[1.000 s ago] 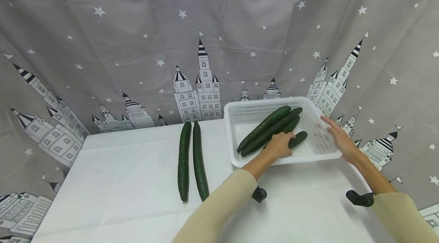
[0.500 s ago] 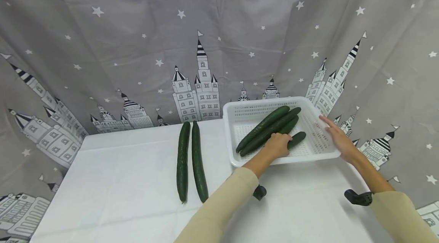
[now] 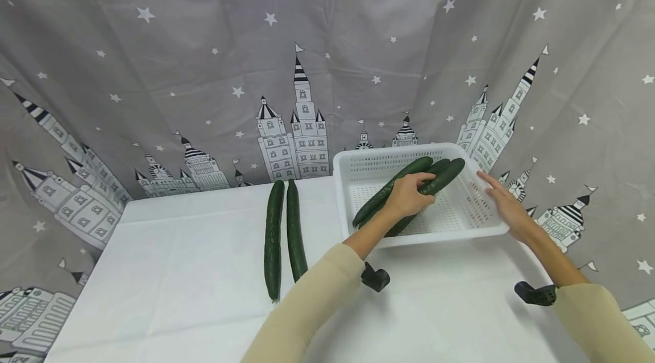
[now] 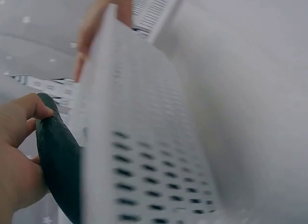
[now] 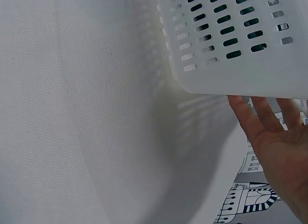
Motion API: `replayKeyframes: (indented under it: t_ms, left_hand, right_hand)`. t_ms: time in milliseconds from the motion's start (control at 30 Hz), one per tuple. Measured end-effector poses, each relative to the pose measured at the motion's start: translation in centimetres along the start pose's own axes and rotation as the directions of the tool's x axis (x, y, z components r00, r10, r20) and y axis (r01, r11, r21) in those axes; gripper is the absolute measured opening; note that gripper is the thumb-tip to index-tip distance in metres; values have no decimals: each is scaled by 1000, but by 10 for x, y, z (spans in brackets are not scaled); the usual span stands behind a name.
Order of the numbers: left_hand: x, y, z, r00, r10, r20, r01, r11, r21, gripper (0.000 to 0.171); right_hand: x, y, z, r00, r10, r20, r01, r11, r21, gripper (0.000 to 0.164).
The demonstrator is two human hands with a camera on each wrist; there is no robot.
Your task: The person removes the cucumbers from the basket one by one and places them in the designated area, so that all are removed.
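In the head view, my left hand [image 3: 409,197] grips a dark green cucumber [image 3: 447,176] inside a white perforated plastic basket [image 3: 341,198]. The left wrist view shows the thumb and fingers around that cucumber [image 4: 57,147], behind the basket wall [image 4: 156,151]. Left of it lies another cucumber [image 3: 376,201], slanted the same way, with one more tip [image 3: 440,166] showing between the two. My right hand [image 3: 509,209] rests its fingers against the basket's right side. In the right wrist view these fingers [image 5: 246,117] are straight at the edge of the wall.
Two more cucumbers lie side by side on the white tablecloth to the left: one [image 3: 273,240] farther left, the other [image 3: 294,226] partly behind the left sleeve [image 3: 312,300]. A grey curtain [image 3: 204,95] with printed castles and stars hangs behind the table.
My left hand has moved the gripped cucumber up and left within the basket, close against the others. The right hand stays at the basket's side.
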State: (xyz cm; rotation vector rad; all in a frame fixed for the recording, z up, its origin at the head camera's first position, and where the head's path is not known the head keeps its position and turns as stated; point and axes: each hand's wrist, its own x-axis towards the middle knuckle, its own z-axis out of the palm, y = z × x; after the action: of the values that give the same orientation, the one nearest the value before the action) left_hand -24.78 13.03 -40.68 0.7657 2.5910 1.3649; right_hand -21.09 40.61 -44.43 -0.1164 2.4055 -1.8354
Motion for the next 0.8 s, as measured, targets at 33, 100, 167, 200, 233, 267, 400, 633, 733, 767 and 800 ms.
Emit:
replayKeyframes:
  t_ms: [33, 100, 167, 200, 233, 267, 400, 633, 733, 767, 800]
  left_hand:
    - [0, 2, -5, 1000, 0, -11, -1, 999, -38, 50]
    - [-1, 4, -15, 1000, -2, -30, -1, 995, -99, 52]
    - [-2, 5, -25, 999, -11, -39, 5, 987, -158, 53]
    - [-4, 5, -30, 999, -19, -44, 10, 983, -185, 53]
    - [-5, 4, -35, 998, -26, -49, 16, 978, -206, 53]
    - [-7, 4, -40, 998, -32, -55, 19, 976, -218, 54]
    - [-19, -2, -58, 994, -67, -81, 44, 964, -261, 55]
    - [-41, -18, -90, 985, -152, -84, 110, 919, -378, 54]
    - [-49, -25, -103, 977, -196, -81, 146, 899, -413, 55]
    - [-52, -27, -107, 975, -209, -81, 156, 893, -423, 55]
    - [-55, -29, -111, 971, -224, -83, 167, 886, -432, 55]
  right_hand:
    - [0, 0, 0, 1000, 1, 1, -1, 1000, 2, 52]
    - [0, 0, 0, 1000, 4, -1, -4, 1000, -1, 52]
    - [0, 0, 0, 1000, 7, -3, -7, 1000, -4, 52]
    - [0, 0, 0, 1000, 8, -4, -8, 1000, -8, 52]
    - [0, -1, 0, 1000, 7, -3, -7, 1000, -11, 52]
    - [-1, -1, 0, 1000, 6, -4, -6, 1000, -13, 52]
    - [-2, -1, 0, 1000, -2, 4, 2, 1000, -3, 53]
    - [-2, 0, 1, 1000, -1, 18, 1, 1000, -5, 53]
    - [-2, -1, 1, 1000, 3, 17, -3, 1000, 3, 53]
    - [-2, -1, 1, 1000, 3, 18, -3, 1000, 4, 53]
    - [-2, -2, 1, 1000, 4, 17, -4, 1000, 5, 53]
